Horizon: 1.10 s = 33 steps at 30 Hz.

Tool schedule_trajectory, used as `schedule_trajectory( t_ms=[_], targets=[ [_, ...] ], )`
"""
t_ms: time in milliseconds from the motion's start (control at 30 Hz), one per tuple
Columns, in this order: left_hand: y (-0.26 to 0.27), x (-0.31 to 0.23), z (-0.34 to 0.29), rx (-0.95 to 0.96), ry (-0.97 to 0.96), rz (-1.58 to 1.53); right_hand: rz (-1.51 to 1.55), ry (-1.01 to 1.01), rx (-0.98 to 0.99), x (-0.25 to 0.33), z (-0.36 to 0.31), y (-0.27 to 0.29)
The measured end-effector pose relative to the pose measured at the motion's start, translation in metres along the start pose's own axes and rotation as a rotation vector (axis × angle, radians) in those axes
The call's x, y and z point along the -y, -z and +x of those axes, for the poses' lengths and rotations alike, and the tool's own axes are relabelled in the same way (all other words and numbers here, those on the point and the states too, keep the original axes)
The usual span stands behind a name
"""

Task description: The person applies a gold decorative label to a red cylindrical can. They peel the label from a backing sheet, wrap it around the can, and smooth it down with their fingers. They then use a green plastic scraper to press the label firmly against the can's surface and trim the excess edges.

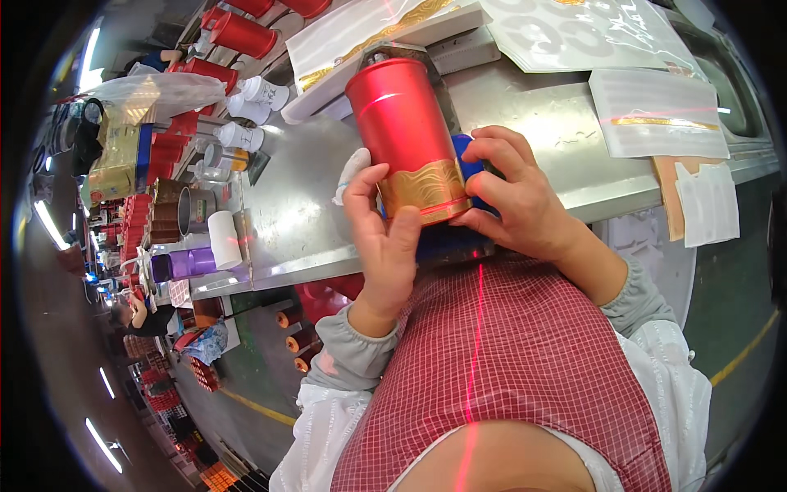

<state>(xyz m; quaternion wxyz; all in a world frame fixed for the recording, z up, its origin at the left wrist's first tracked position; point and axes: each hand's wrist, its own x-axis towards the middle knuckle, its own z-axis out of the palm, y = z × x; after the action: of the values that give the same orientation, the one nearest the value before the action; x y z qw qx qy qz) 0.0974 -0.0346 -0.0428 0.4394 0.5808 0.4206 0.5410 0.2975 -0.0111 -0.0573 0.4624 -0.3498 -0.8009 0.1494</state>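
A red metal canister (pixel 402 123) with a gold wave-patterned band (pixel 425 190) round its near end lies tilted over the steel table (pixel 541 123). My left hand (pixel 384 238) grips the band end from the left, thumb up along the side. My right hand (pixel 516 197) holds the same end from the right, fingers curled against a blue object (pixel 463 152) pressed behind the band. A thin red laser line runs across the canister and down my checked apron (pixel 508 369).
Sheets of gold-trimmed labels in clear film (pixel 656 111) and white printed sheets (pixel 590 29) lie at the back and right. More red canisters (pixel 242 33), white lids (pixel 262 90), a white cup (pixel 224 238) and a purple bottle (pixel 193 264) crowd the left end. Red cans (pixel 287 316) stand below.
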Motion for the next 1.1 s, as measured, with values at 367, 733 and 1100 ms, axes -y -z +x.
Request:
schedule_trajectory(
  t_ms=[367,733,1100],
  targets=[
    [0.028,0.019,-0.007,0.144,-0.118,0.292,0.888,-0.707,0.107,0.011,-0.011,0.038],
    [0.007,0.002,0.004,0.034,-0.104,0.285,0.750,-0.548,0.254,0.016,0.009,0.020],
    [0.000,-0.008,0.010,0.054,-0.137,0.422,0.775,-0.601,0.236,0.019,0.007,0.025]
  ],
)
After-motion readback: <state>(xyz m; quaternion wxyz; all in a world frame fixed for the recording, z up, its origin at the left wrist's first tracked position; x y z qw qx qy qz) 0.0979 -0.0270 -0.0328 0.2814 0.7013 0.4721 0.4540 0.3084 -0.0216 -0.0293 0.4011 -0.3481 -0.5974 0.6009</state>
